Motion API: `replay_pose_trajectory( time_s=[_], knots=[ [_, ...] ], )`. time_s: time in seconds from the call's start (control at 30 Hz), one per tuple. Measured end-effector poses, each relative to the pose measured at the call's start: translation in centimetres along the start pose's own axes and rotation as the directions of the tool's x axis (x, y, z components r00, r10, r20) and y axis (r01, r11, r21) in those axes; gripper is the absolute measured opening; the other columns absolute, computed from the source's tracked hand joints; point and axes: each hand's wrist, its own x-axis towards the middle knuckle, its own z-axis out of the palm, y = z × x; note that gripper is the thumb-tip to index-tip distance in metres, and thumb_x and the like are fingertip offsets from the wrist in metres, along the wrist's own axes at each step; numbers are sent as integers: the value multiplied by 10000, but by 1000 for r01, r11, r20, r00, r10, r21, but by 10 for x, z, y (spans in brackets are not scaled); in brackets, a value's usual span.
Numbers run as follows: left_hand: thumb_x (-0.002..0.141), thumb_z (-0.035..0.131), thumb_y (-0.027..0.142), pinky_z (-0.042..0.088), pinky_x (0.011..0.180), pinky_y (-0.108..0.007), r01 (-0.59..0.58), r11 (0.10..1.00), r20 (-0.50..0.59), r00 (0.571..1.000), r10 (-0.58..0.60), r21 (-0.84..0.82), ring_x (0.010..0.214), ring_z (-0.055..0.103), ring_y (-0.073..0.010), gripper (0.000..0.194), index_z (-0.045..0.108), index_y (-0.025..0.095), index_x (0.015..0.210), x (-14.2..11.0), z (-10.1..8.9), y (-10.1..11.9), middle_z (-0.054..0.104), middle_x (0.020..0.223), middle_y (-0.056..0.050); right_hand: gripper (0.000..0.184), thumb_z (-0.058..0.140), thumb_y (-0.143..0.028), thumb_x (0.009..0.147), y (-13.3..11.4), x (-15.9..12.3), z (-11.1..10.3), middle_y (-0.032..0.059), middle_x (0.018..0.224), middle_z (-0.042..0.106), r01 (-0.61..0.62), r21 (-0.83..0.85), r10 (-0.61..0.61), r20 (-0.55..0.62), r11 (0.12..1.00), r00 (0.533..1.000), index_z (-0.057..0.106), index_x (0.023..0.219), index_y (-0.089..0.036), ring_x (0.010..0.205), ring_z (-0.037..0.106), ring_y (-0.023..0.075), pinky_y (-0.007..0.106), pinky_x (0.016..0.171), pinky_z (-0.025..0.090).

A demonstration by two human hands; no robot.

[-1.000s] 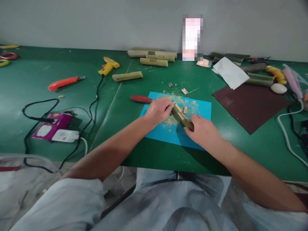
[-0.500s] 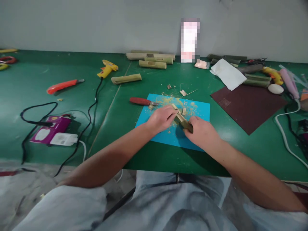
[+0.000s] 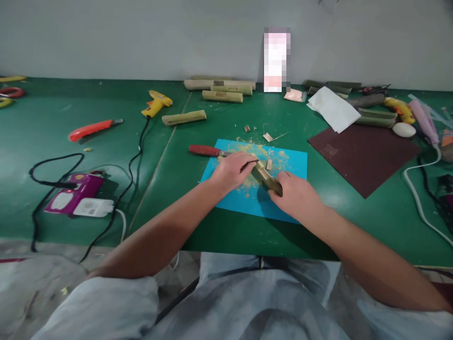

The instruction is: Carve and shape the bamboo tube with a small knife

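Observation:
My right hand (image 3: 296, 191) is closed around the near end of a short bamboo piece (image 3: 264, 174), which has an opening cut in its upper side. The bamboo lies slantwise over a blue sheet (image 3: 230, 200) strewn with pale dust and shavings. At its far end my left hand (image 3: 232, 169) is closed, fingers pressed together, with a thin dark edge showing at the fingertips; its kind is unclear. A red-handled knife (image 3: 204, 150) lies left of the sheet, its blade end partly behind my left hand. One small bamboo chip (image 3: 269, 164) rests beside the bamboo.
A yellow glue gun (image 3: 155, 105), an orange cutter (image 3: 92, 130) and a purple power strip (image 3: 75, 191) with cords lie left. Bamboo tubes (image 3: 222, 96) sit at the back. A dark brown sheet (image 3: 364, 160), white paper (image 3: 334, 109) and a white egg-shaped object (image 3: 404, 130) are right.
My left hand has shifted slightly left and down along the bamboo's far end, and the dark edge at its fingertips shows more. My right hand keeps its hold.

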Motion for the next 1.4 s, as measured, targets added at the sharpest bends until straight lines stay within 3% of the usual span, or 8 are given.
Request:
replay_pose_trajectory(
  time_s=[0.2,0.4,0.53,0.9,1.03,1.13,1.27,1.4],
  knots=[
    [950,632,306,559,730,-285,24,999,-19,1000,-25,-21,727,668,-154,208,733,176,1077,-2,2,-4,710,818,-36,134,549,-304,902,0,0,0,89,956,654,2,-1,-2,-4,1000,1000,566,954,-181,771,605,193,313,596,322],
    [966,590,258,549,760,-297,68,994,-75,994,-75,-88,791,681,-166,181,752,177,978,1,2,-9,727,830,-39,128,542,-311,898,1,1,1,83,950,656,-9,24,9,5,1000,1000,558,933,-189,762,598,190,316,606,327],
    [982,567,256,538,760,-288,7,996,-11,1000,-8,-92,785,669,-158,189,738,179,963,2,1,-6,703,809,-34,129,542,-310,898,0,1,1,87,956,661,-9,19,9,6,1000,1000,557,937,-187,771,603,195,317,602,320],
    [1011,493,282,554,788,-315,-39,998,-16,999,40,41,841,671,-182,251,720,175,1003,1,3,-10,700,860,-58,113,540,-302,896,1,-1,0,82,955,667,4,15,-4,-13,1000,1000,550,917,-191,778,614,196,315,610,332],
    [1023,473,277,558,823,-325,-107,994,23,994,106,37,887,680,-188,264,711,168,1058,0,3,-9,706,919,-71,114,541,-302,895,0,0,0,84,958,667,3,17,-3,-7,1000,1000,554,920,-192,781,614,197,314,616,338],
    [1022,480,285,556,800,-325,-84,996,-8,996,84,42,864,676,-190,260,712,167,1036,-1,3,-5,699,891,-71,122,533,-303,901,0,0,0,90,957,666,-3,14,3,-3,1000,1000,560,930,-188,782,613,198,315,617,339],
    [1029,465,283,556,825,-325,-95,995,39,995,95,14,906,675,-190,270,708,170,1056,-1,4,-4,707,933,-78,133,528,-306,906,-1,0,0,93,960,666,0,9,0,2,1000,1000,567,941,-183,797,617,202,316,626,349],
    [1023,474,277,556,818,-320,-69,997,-9,998,69,23,874,670,-183,261,710,165,1032,-1,6,-7,698,895,-71,137,534,-304,902,-1,0,-1,94,959,668,-12,7,11,11,1000,1000,574,945,-181,793,619,204,318,631,360]
  ],
)
